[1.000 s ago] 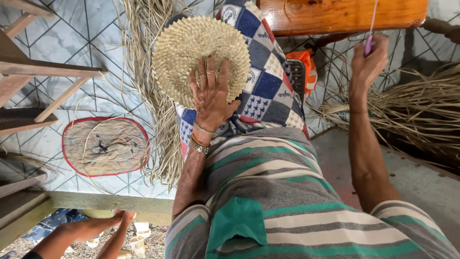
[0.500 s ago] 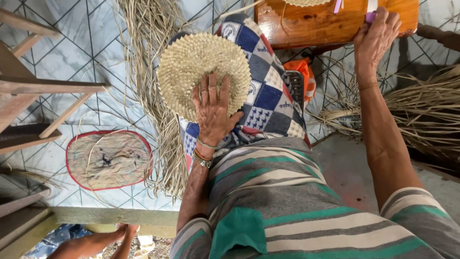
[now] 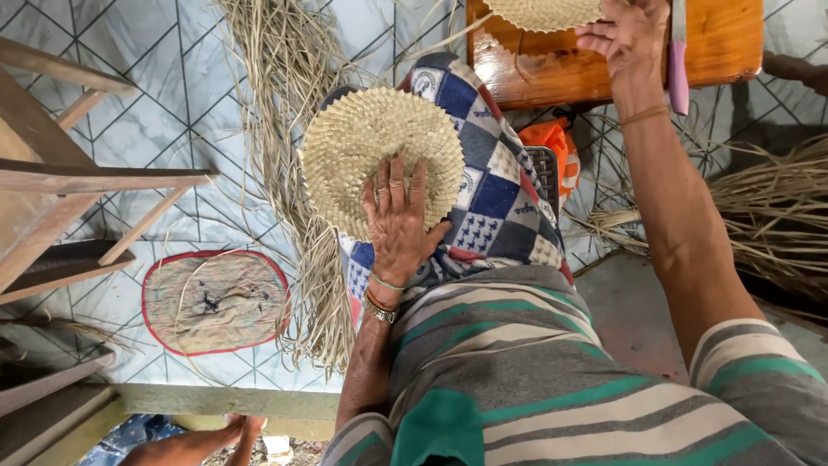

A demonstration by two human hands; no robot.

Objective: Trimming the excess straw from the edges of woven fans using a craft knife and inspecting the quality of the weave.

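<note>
- Head view, left hand: my left hand (image 3: 396, 226) lies flat, fingers spread, pressing the round woven palm mat (image 3: 379, 160) onto the patchwork cloth (image 3: 492, 194) over my lap. Nothing is gripped; the palm only pins the mat's near edge. Compared with the earlier frames, this hand and mat sit in the same arrangement.
- Head view, right hand: my right hand (image 3: 628, 41) is now stretched to the wooden stool (image 3: 595, 65) at the top edge of the view, fingers curled loosely on the stool top beside a second woven piece (image 3: 543, 13) lying at its far edge. A second ago the hand was raised and pinching something thin; now it rests on the stool. Whether it still pinches anything, I cannot tell.
- Pink-handled knife (image 3: 678, 69): it lies on the stool just to the right of my right wrist, apart from the fingers.
- Meaning of the change, as a judgement: the weaving on my lap is paused under one hand while the other deals with items on the stool.
- Surroundings: loose dried palm strips (image 3: 293, 103) trail across the tiled floor (image 3: 172, 112) to the left of my lap; a red-rimmed round mat (image 3: 214, 300) lies on the floor at lower left; another strip bundle (image 3: 768, 203) at the right edge.
- Another person's hand (image 3: 241, 427) shows at the bottom edge.
</note>
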